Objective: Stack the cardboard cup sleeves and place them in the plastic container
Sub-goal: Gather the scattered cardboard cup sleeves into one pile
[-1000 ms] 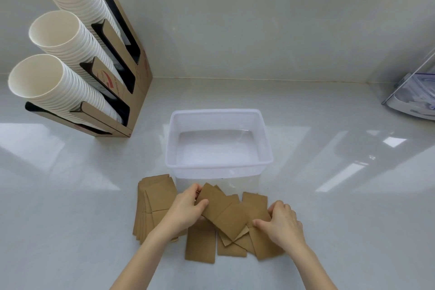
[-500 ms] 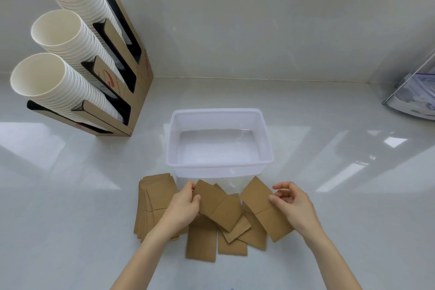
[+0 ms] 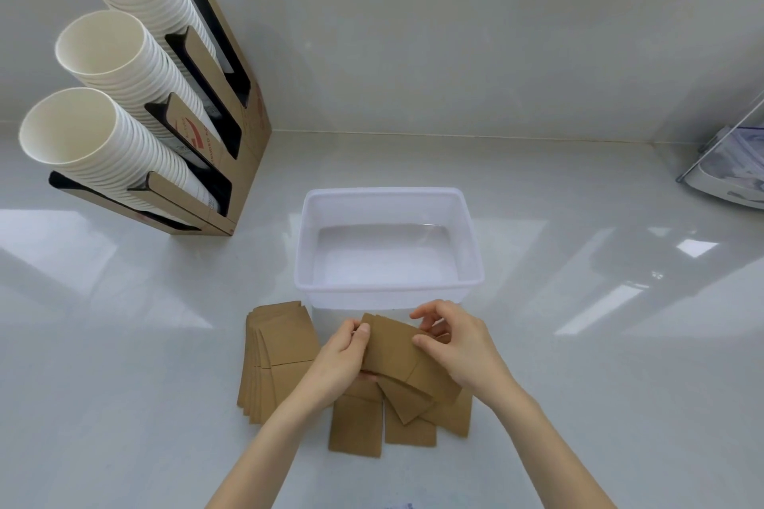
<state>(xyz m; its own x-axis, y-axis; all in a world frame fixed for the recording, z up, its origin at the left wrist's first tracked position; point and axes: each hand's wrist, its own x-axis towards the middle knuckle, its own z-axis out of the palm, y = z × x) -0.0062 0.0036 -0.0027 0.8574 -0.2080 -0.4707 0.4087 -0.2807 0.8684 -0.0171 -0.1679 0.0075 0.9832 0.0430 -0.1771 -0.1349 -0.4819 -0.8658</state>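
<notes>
Both hands hold a small stack of flat brown cardboard sleeves (image 3: pixel 392 351) just above the counter, in front of the plastic container (image 3: pixel 304 244). My left hand (image 3: pixel 339 364) pinches the stack's left edge. My right hand (image 3: pixel 459 343) lays a sleeve on top from the right, thumb on its face. Several loose sleeves (image 3: pixel 357 426) lie scattered underneath. A fanned pile of sleeves (image 3: pixel 277 355) rests to the left. The translucent white container holds nothing.
A cardboard cup dispenser (image 3: pixel 244 136) with three rows of white paper cups (image 3: pixel 103 54) stands at the back left. A plastic object (image 3: pixel 727 165) sits at the right edge. A wall backs the glossy white counter (image 3: pixel 578 343).
My right hand lifted a sleeve from the right side of the scatter and carried it left onto the sleeves in my left hand. The two hands came together.
</notes>
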